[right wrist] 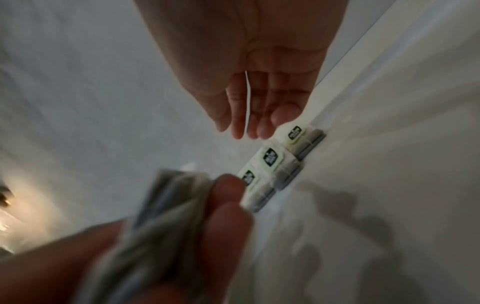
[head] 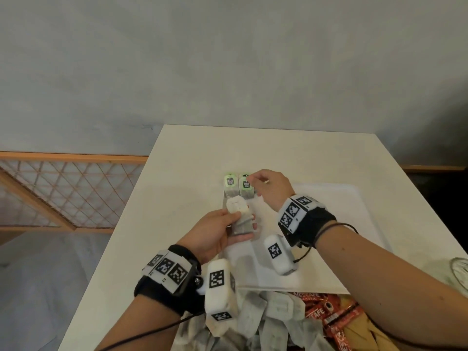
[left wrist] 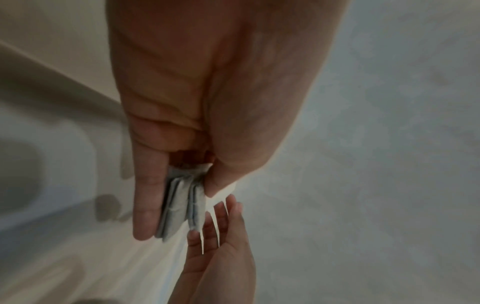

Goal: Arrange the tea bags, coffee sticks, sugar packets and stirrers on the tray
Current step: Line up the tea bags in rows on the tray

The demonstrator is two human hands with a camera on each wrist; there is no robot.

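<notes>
Lying along the tray's (head: 336, 198) far left rim, three tea bags (right wrist: 270, 162) with green tags sit in a row; the tray floor to their right is bare. The left hand (head: 215, 231) grips a small stack of tea bags (left wrist: 179, 207) above that corner. The right hand (head: 271, 188), fingers relaxed, hovers over the row, holding nothing. More tea bags (head: 253, 323) and red coffee sticks (head: 334, 315) lie heaped at the table's (head: 177, 173) near edge.

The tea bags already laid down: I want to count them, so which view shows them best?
The right wrist view: three tea bags lie in a row. The head view shows only two, partly behind the right hand. The left wrist view shows none.
</notes>
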